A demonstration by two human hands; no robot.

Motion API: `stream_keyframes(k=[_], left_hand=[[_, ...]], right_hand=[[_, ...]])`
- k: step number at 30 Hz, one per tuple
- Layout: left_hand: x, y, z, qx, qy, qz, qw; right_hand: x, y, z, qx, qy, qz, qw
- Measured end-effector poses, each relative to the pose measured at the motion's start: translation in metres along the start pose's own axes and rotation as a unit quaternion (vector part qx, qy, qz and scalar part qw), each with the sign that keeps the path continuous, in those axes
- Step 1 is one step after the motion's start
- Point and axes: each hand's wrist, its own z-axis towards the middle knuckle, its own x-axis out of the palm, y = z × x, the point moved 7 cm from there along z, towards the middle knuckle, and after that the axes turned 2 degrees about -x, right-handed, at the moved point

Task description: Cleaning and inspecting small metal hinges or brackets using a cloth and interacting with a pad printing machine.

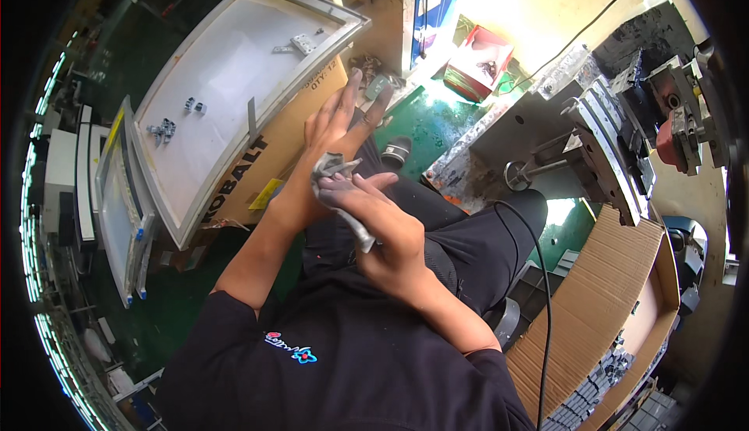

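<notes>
My left hand (pixel 336 124) is stretched out over my lap with its fingers spread, and it holds nothing. Across that wrist lies a crumpled grey cloth (pixel 358 232), dirty-looking and partly covered by fingers. My right hand (pixel 389 220) grips the cloth and presses it against the left wrist, thumb pointing away from me. Left of my hands, a framed white panel (pixel 216 74) rests on a cardboard box (pixel 281 162). Small metal clips (pixel 162 131) lie on the panel, and flat metal brackets (pixel 303 45) lie near its far edge.
To the right stands a machine with a metal fixture (pixel 608 150). An open cardboard carton (pixel 591 290) holds many small metal parts. A black cable (pixel 547 314) hangs in front of it. Ahead on the green floor is a red box (pixel 480 65). Smaller frames (pixel 120 197) lean at left.
</notes>
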Motion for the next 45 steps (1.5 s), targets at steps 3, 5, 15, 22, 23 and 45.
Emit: stream_keyframes(k=[3, 5, 15, 22, 23, 45], left_hand=[[-0.003, -0.010, 0.000, 0.052, 0.064, -0.001, 0.997], [0.001, -0.007, -0.004, 0.001, 0.120, -0.206, 0.971], [0.018, -0.020, -0.019, -0.134, 0.227, -0.790, 0.553], [0.015, -0.002, -0.028, -0.211, 0.201, -0.866, 0.406], [0.014, 0.000, -0.029, -0.225, 0.202, -0.855, 0.422], [0.065, 0.007, -0.019, -0.251, 0.207, -0.736, 0.594]], right_hand=[[-0.049, -0.028, -0.001, 0.115, -0.169, 0.116, 0.972], [-0.095, -0.049, -0.005, 0.165, -0.314, 0.113, 0.928], [-0.026, -0.012, 0.007, -0.085, 0.036, -0.298, 0.950], [-0.032, -0.021, 0.003, -0.109, 0.081, -0.245, 0.960], [-0.038, -0.026, 0.001, -0.099, 0.081, -0.236, 0.963], [-0.053, -0.032, -0.005, 0.001, -0.056, -0.326, 0.944]])
